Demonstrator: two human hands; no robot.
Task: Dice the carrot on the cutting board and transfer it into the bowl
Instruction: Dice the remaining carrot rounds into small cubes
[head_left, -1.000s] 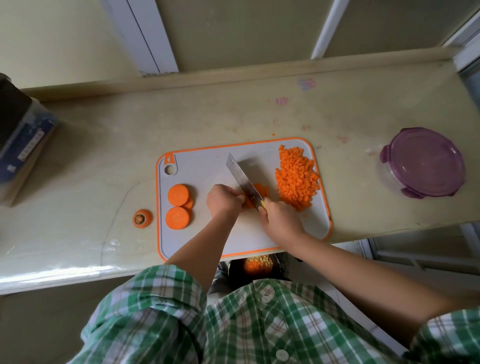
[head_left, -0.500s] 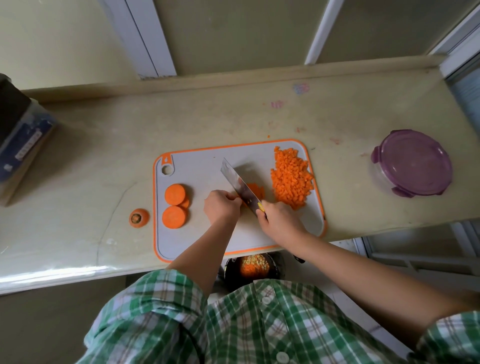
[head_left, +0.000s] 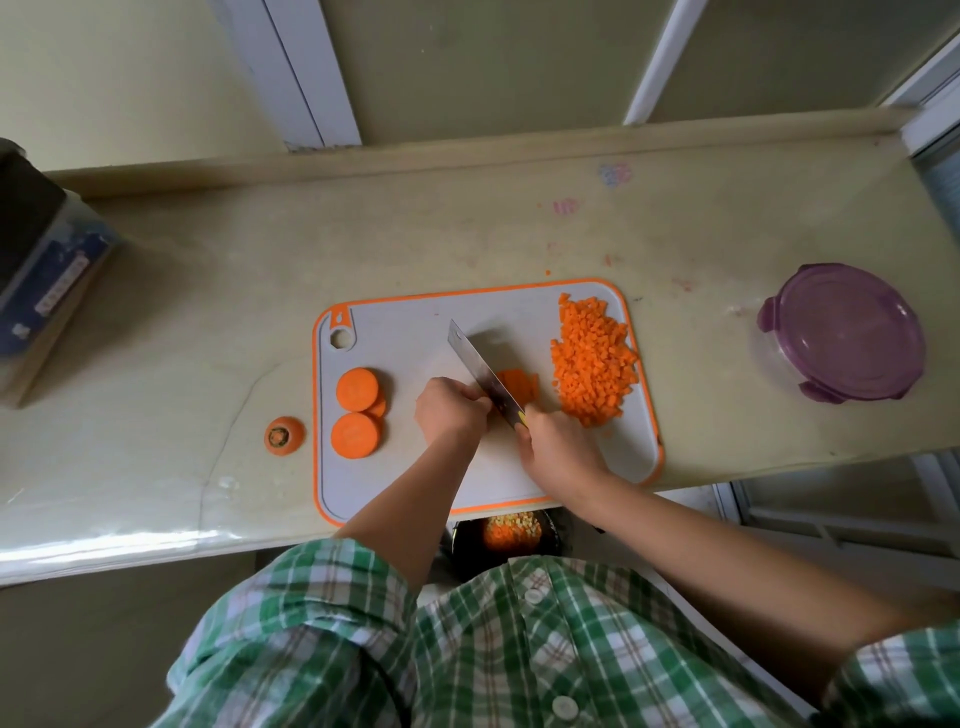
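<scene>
A grey cutting board (head_left: 405, 332) with an orange rim lies on the counter. My right hand (head_left: 558, 449) grips the handle of a cleaver (head_left: 480, 371), whose blade stands on a small carrot piece (head_left: 517, 385) at mid-board. My left hand (head_left: 449, 410), fingers curled, holds that piece from the left side of the blade. A heap of diced carrot (head_left: 592, 358) fills the board's right end. Thick carrot rounds (head_left: 358, 410) lie at its left end. A dark bowl (head_left: 511, 532) with diced carrot sits below the counter's front edge, mostly hidden.
A carrot top (head_left: 283, 435) lies on the counter (head_left: 208, 291) left of the board. A purple-lidded round container (head_left: 844, 338) stands at the right. A dark box (head_left: 39, 260) sits at the far left. The board's near edge overhangs the counter's front.
The hands and cleaver stay at the same carrot piece; the blade has shifted only slightly. The camera view drifted a little.
</scene>
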